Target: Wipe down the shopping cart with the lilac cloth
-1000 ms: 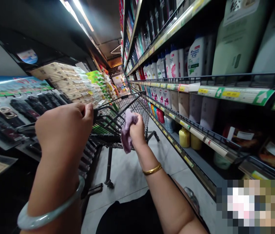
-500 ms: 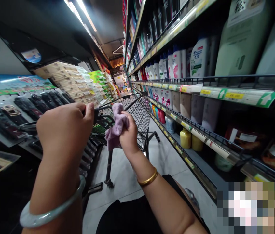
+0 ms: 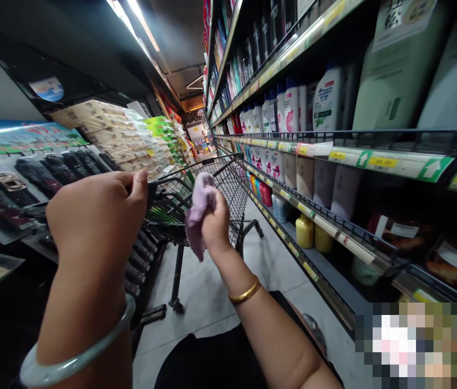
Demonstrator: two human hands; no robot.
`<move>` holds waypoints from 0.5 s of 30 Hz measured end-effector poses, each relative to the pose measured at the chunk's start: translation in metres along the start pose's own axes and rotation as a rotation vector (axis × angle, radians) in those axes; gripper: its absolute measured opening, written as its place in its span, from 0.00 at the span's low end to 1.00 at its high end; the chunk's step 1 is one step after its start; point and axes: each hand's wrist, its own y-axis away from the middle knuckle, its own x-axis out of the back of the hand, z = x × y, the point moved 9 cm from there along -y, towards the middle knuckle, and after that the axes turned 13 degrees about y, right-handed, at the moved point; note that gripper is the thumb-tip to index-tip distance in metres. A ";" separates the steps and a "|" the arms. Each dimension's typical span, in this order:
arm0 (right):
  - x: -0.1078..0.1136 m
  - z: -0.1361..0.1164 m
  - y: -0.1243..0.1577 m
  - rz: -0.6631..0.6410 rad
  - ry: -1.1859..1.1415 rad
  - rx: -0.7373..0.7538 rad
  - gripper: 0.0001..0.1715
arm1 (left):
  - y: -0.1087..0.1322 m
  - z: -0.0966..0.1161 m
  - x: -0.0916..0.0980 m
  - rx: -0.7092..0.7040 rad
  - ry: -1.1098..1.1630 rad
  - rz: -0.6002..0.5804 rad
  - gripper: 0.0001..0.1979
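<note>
A black wire shopping cart (image 3: 228, 183) stands in a shop aisle right in front of me. My left hand (image 3: 94, 219) is closed round the cart's dark handle at its near left end. My right hand (image 3: 216, 224) is closed on a crumpled lilac cloth (image 3: 199, 208) and holds it against the cart's near rim. A pale green bangle (image 3: 70, 359) sits on my left wrist, a gold one (image 3: 246, 293) on my right.
Shelves (image 3: 333, 151) of bottles with price strips run along the right. On the left hang dark packaged goods (image 3: 29, 178) and stacked packs (image 3: 110, 138). The grey floor (image 3: 207, 292) of the narrow aisle runs ahead under the cart.
My right hand with the cloth moved left along the cart's rim, then slightly back and down. My left hand kept its hold on the handle.
</note>
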 end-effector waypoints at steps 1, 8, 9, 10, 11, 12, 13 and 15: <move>-0.003 -0.021 0.004 -0.022 0.012 0.098 0.22 | 0.000 0.000 0.000 0.000 -0.005 0.004 0.37; -0.005 -0.016 0.015 -0.064 0.245 0.394 0.16 | 0.001 -0.008 0.001 0.039 0.078 -0.002 0.36; 0.002 0.010 0.009 -0.009 0.271 0.252 0.17 | 0.001 -0.009 0.001 0.049 0.096 -0.009 0.36; 0.007 0.027 0.005 0.039 0.287 0.156 0.16 | 0.002 -0.011 0.001 0.063 0.108 -0.008 0.36; 0.011 0.037 0.003 0.075 0.297 0.079 0.16 | 0.002 -0.012 0.001 0.076 0.118 -0.007 0.36; 0.012 0.037 0.004 0.090 0.296 0.053 0.16 | 0.002 -0.013 0.001 0.089 0.132 -0.004 0.36; 0.010 0.026 0.005 0.085 0.287 0.078 0.17 | 0.003 -0.014 0.001 0.096 0.156 -0.004 0.36; 0.002 -0.007 0.011 0.039 0.264 0.203 0.20 | 0.003 -0.015 0.000 0.097 0.218 -0.007 0.35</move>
